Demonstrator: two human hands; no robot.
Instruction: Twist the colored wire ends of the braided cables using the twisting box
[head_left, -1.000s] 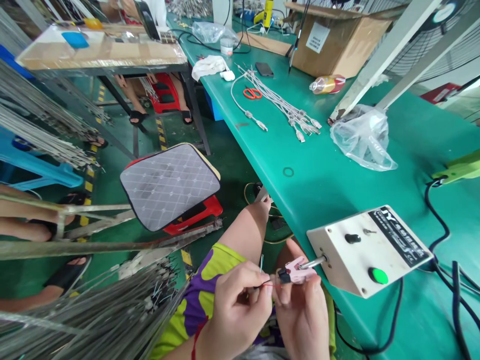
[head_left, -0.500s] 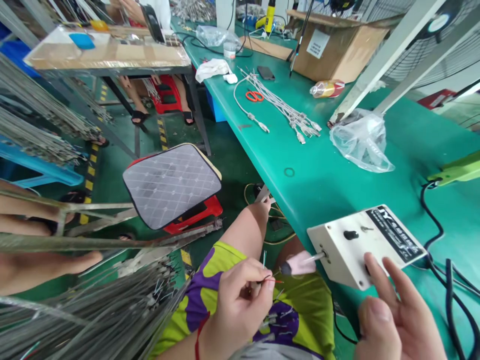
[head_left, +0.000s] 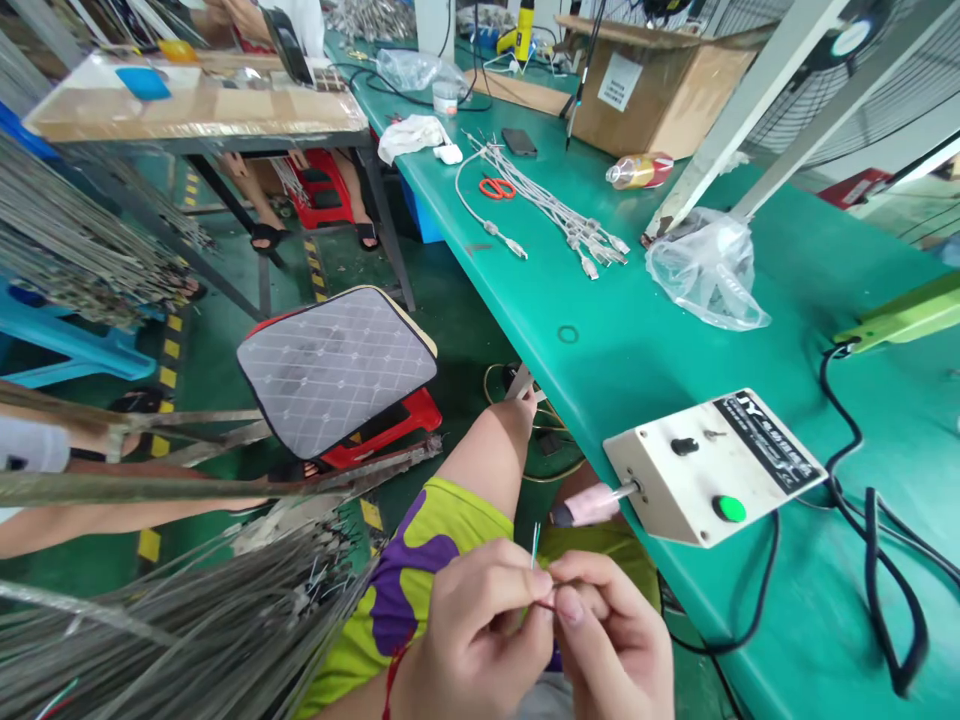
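Note:
My left hand [head_left: 487, 620] is closed in a pinch on thin cable wires [head_left: 535, 545], with a pale and a teal strand sticking up above the fingertips. Fingertip to fingertip with it, my right hand [head_left: 611, 630] pinches the same wires, where a dark reddish strand shows between the hands. Just above them, a pink rotating tip [head_left: 589, 507] on a metal shaft juts from the side of a white control box [head_left: 675, 490]. The box carries a black knob, a small toggle switch and a green button [head_left: 729, 509]. The rest of the held cable is hidden.
Grey USB cables [head_left: 547, 200] and orange scissors [head_left: 496, 188] lie on the green table [head_left: 517, 300], near a plastic bag [head_left: 709, 270]. A cushioned stool [head_left: 337, 365] stands left. Bundled cables [head_left: 247, 620] fill the lower left. Other people sit nearby.
My right hand has left the control box and come down to the wires beside my left hand, uncovering the green button. The view has shifted slightly.

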